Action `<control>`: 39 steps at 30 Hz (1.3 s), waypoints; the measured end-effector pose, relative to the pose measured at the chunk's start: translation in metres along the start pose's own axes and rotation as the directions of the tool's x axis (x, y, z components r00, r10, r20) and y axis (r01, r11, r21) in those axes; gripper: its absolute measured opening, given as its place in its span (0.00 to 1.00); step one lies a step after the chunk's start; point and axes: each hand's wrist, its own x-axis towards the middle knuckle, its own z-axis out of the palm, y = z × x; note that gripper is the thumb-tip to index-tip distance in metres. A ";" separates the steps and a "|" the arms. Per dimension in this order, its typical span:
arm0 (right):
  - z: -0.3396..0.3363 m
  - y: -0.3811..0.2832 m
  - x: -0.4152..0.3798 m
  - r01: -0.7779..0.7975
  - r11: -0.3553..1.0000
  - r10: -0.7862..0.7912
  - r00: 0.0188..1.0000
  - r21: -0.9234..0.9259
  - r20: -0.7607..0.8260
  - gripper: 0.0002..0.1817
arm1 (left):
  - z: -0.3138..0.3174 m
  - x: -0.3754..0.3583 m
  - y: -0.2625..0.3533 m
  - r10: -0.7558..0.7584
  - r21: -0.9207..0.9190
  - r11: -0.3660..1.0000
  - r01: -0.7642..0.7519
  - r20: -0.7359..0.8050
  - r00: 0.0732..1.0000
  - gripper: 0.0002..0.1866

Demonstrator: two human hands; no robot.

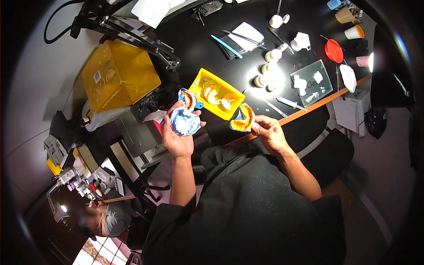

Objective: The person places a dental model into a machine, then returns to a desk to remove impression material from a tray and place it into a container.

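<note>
Impression trays fill both my hands at the frame's centre: my left hand (179, 134) grips two blue trays (184, 117), my right hand (269, 131) pinches an orange-filled tray (243, 118). I seem to be sorting them; next comes setting one carefully into the yellow bin (198, 81).

1. The impression tray (184, 121) is blue, its filling whitish-blue.
2. The second impression tray (242, 119) is blue with orange filling.
3. The small bin (199, 81) is bright yellow.
4. The large box (118, 75) is amber-yellow.
5. The lid (334, 51) is red.
6. The worktop (198, 48) is black.
</note>
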 end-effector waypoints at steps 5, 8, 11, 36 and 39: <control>-0.008 0.003 -0.002 -0.029 0.999 0.029 1.000 0.015 0.008 0.10 | -0.002 0.001 -0.001 -0.005 0.005 1.000 0.005 0.017 1.000 0.30; -0.011 0.003 -0.003 -0.069 0.997 0.068 0.997 0.031 0.023 0.09 | -0.002 0.000 -0.001 -0.010 0.005 1.000 0.010 0.007 1.000 0.30; -0.012 0.002 -0.002 -0.091 0.996 0.090 0.995 0.020 0.046 0.08 | -0.001 0.001 -0.002 -0.016 0.004 1.000 0.016 0.003 1.000 0.30; -0.006 0.001 0.002 -0.096 0.995 0.097 0.994 -0.020 0.051 0.08 | 0.001 0.001 0.000 -0.014 -0.023 1.000 0.015 0.063 0.998 0.31; -0.006 0.001 0.002 -0.096 0.995 0.096 0.995 -0.018 0.039 0.08 | 0.002 0.001 0.000 -0.017 -0.018 1.000 0.018 0.062 0.998 0.31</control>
